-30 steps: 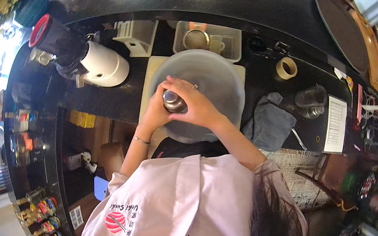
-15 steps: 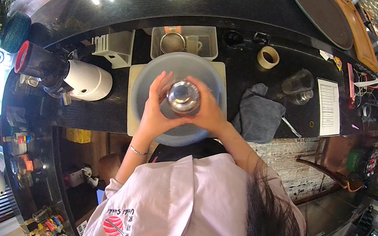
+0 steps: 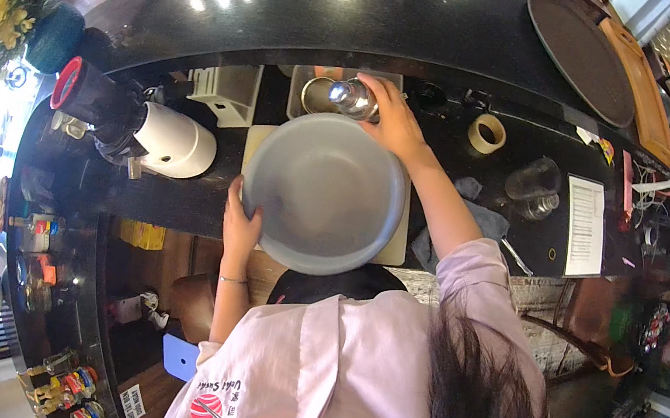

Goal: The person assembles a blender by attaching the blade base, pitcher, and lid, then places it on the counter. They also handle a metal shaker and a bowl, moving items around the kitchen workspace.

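A silver metal cocktail shaker (image 3: 354, 100) is in my right hand (image 3: 397, 126), whose fingers wrap round it from the right. It is tilted over a clear plastic bin (image 3: 295, 89) behind the basin. The wide grey basin (image 3: 322, 194) sits on a pale cutting board (image 3: 397, 237), and its inside shows no object. My left hand (image 3: 240, 224) is at the basin's left side, thumb and fingers apart, near or against the rim. A round metal strainer (image 3: 317, 95) lies in the bin, partly behind the shaker.
A white juicer (image 3: 173, 145) and a white plastic holder (image 3: 234, 99) stand to the left. On the right are a tape roll (image 3: 487, 133), a dark cloth (image 3: 484, 219), a clear cup (image 3: 533, 180) and a printed sheet (image 3: 582, 228). A raised black counter ledge (image 3: 297, 12) runs behind.
My hands have parted. The right one has carried the shaker from above the basin to over the bin, and the left has dropped to the basin's left side.
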A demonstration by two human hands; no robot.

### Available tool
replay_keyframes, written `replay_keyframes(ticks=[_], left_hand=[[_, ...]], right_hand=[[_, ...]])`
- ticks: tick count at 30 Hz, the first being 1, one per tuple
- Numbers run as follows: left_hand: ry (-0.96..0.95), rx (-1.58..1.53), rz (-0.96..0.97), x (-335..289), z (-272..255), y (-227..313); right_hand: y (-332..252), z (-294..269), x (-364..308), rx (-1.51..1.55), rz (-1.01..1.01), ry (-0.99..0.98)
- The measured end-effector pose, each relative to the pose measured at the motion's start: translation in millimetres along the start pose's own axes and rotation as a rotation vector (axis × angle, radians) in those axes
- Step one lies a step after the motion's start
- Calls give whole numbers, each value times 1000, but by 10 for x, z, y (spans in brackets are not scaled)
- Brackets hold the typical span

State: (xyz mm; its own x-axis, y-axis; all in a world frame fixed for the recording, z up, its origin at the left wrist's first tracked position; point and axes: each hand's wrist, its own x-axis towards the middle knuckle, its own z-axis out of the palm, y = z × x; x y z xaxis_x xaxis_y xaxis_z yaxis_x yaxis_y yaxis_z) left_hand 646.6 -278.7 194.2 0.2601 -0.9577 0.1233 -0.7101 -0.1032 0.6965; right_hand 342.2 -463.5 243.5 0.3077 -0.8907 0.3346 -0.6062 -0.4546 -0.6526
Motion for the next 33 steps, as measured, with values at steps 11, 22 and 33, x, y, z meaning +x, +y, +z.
replay_keyframes(ticks=[11, 22, 33], left_hand=[[99, -229, -180, -295, -388, -323], [-6, -399, -83, 185, -476, -838], [50, -425, -63, 446, -316, -1195]], right_hand=[[465, 553, 647, -333, 582, -121], [79, 683, 114, -215, 258, 98], [497, -1427, -1815, -262, 495, 788]])
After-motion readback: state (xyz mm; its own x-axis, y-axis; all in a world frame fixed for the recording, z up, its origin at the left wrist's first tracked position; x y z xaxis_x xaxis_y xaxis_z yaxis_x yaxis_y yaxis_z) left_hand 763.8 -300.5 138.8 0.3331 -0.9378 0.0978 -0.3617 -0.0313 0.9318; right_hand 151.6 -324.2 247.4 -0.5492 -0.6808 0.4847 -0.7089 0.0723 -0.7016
